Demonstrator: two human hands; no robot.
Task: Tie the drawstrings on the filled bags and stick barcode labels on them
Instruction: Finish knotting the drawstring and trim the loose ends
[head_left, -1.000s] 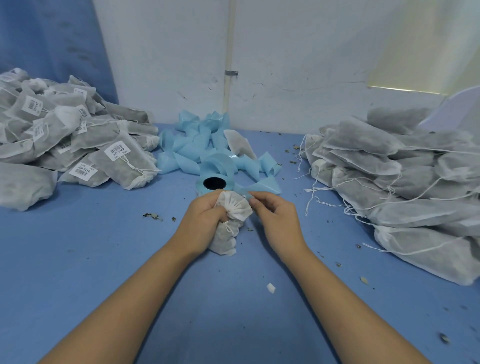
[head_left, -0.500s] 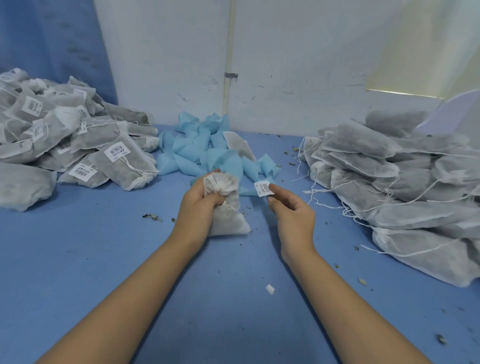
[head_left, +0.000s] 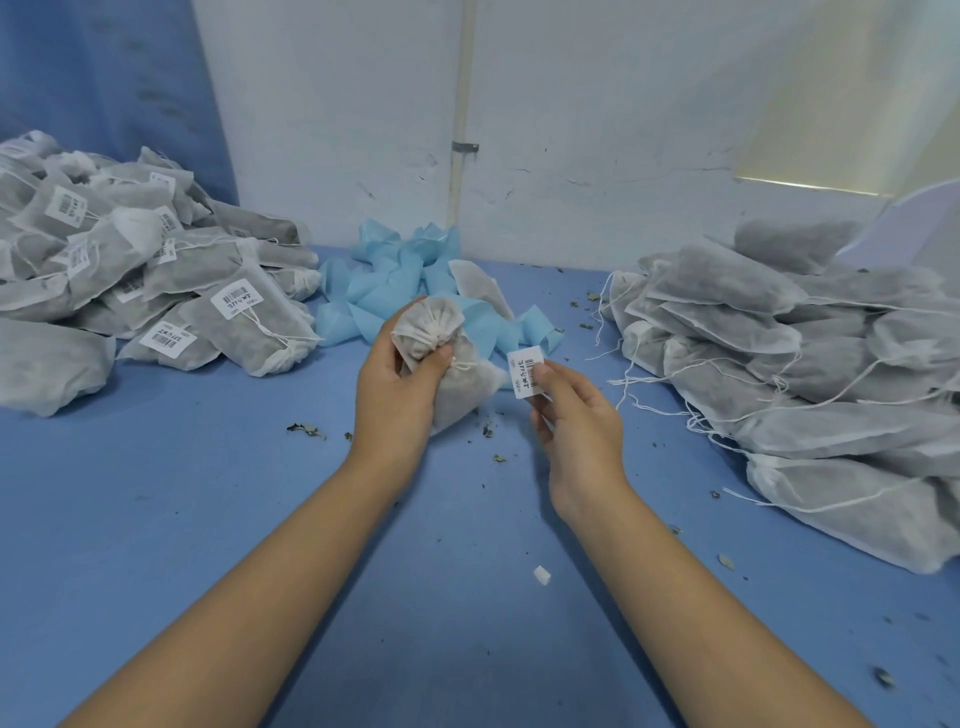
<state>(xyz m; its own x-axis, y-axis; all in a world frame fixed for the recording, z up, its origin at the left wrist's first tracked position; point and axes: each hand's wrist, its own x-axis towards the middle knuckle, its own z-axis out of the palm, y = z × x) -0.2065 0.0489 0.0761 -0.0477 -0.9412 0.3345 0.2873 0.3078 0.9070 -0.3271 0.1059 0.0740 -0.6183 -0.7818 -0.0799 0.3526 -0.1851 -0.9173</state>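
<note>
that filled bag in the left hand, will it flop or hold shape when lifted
Likely floppy: the bag sags below the gathered neck the left hand grips. Probably light, as the filling looks like the dried leaf crumbs nearby. The soft fabric seems unlikely to slip.

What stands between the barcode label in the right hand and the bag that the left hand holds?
Nothing visible. The barcode label, pinched by the right hand, hangs just right of the bag with open air between. The left hand grips only the bag's neck.
</note>
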